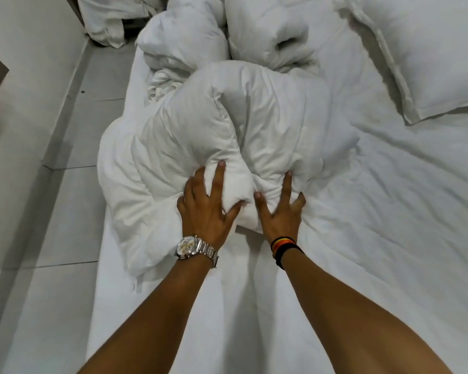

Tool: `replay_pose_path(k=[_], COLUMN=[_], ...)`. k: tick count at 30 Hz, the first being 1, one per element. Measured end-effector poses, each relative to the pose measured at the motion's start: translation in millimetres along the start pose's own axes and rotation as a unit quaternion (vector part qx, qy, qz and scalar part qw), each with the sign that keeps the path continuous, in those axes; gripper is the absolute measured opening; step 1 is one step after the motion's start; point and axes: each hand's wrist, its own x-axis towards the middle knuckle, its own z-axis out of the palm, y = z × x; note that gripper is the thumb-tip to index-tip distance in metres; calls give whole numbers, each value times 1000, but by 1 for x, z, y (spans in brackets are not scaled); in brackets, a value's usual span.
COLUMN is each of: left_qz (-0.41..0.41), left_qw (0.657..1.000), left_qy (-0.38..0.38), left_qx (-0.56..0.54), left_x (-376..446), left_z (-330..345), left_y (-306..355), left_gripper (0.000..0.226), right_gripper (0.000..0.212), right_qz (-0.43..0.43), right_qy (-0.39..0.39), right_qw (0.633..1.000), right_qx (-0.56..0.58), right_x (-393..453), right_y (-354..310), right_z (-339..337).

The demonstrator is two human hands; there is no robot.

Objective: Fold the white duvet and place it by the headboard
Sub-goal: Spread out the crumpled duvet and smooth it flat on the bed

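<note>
Bunching up in a thick, puffy heap, the white duvet lies crumpled on the left half of the bed — not folded, its near end a rounded bulge, its far end trailing in twisted rolls toward the far left edge. Both hands press into the near bulge: the left hand, above a silver watch, has fingers spread and curled, gripping a fold; the right hand, above a striped wristband, claws into the fabric just beside it. A white pillow rests far right.
</note>
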Motion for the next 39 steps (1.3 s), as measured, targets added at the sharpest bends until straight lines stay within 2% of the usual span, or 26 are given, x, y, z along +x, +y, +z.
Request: replay_pose_path(k=[4,9,13,20,24,27,30,32,35,36,39], left_qz=[-10,5,9,48,66,59,50,74,149,172,201], left_qw=[1000,999,995,988,975,966,971,972,972,970,968], left_qy=[-17,-45,-92,-136,-209,-253,-235,-222,-182,-169,-142], left_qx=[18,-3,-27,-62,-43,-8,-9,-12,17,23,38], left_x=[2,3,-13,-75,-123,-172,-231,-264,-290,-293,-290], left_z=[3,-16,-43,-79,-90,-84,-66,-54,-33,-25,1], left_y=[-6,-6,-10,-29,-39,-38,-24,-12,2,3,-3], left_gripper=[81,84,71,62,65,96,107,110,119,121,119], right_gripper=[90,89,81,61,42,46,50,66,114,121,109], right_qz=[20,55,55,82,112,144,170,181,200,208,212], right_qy=[-6,-25,-40,-66,-98,-127,-149,-135,-126,-119,-89], right_qw=[1000,998,997,993,988,981,974,973,967,966,965], right_qx=[16,28,48,58,47,39,1,-49,-97,-98,-124], right_x=[-2,-12,-25,-68,-109,-150,-191,-214,-239,-244,-255], right_y=[2,-17,-26,-8,26,56,88,112,153,164,179], right_z=[-3,-28,-59,-148,-223,-283,-313,-309,-283,-270,-234])
